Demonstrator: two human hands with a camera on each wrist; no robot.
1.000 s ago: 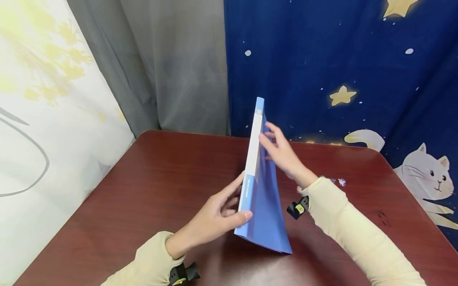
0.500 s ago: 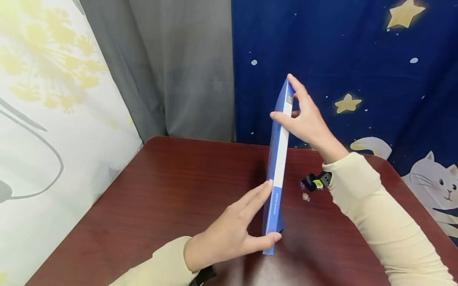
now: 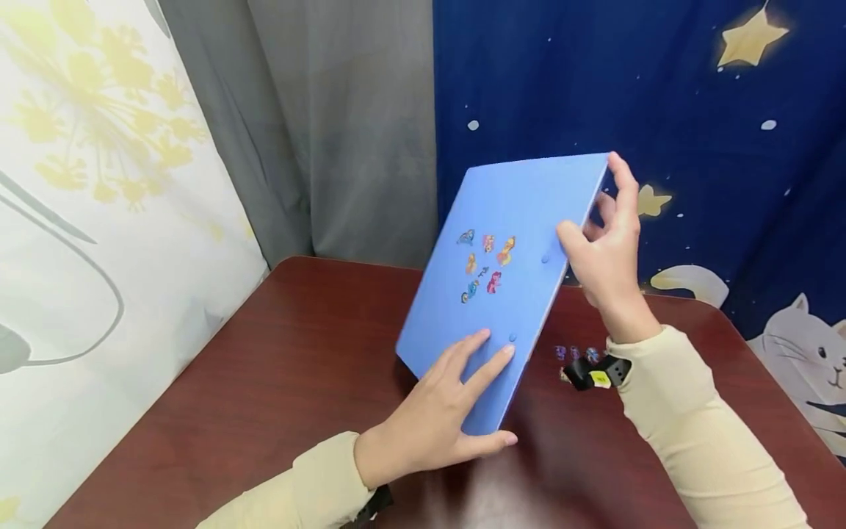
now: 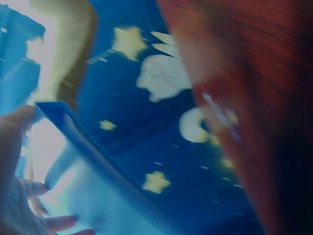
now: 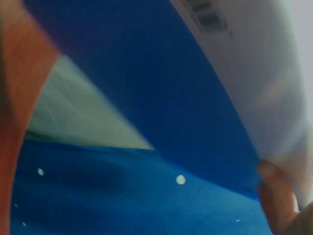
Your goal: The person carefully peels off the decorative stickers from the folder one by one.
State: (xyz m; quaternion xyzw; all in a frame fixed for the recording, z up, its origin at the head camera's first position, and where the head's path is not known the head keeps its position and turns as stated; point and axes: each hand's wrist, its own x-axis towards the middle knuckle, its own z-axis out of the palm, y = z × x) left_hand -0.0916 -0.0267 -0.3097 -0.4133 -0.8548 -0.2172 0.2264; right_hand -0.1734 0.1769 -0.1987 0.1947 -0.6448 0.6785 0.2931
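Observation:
A blue file folder (image 3: 529, 198) is held tilted on edge above the table, its cover turned toward me. Several small cartoon stickers (image 3: 494, 283) sit in a cluster on that cover. My right hand (image 3: 611, 250) pinches the upper right edge, thumb in front and fingers behind. Low on the cover, my left hand (image 3: 436, 415) spreads its fingers across the front while its thumb hooks under the bottom corner. In the left wrist view the folder (image 4: 112, 196) is washed out by glare. The right wrist view has fingertips (image 5: 274, 181) at the folder's edge and a blurred barcode.
More small stickers (image 3: 560, 353) lie on the dark red table (image 3: 330, 345), beside the right wrist's black strap (image 3: 598, 373). Behind the table hang a grey curtain (image 3: 370, 147) and a blue one with stars and a cat. A white patterned sheet (image 3: 119, 294) is at left.
The folder has turned from spine-on to showing its stickered cover. The right hand went from beside it to gripping its upper edge, then moved right; the left hand shifted right with it.

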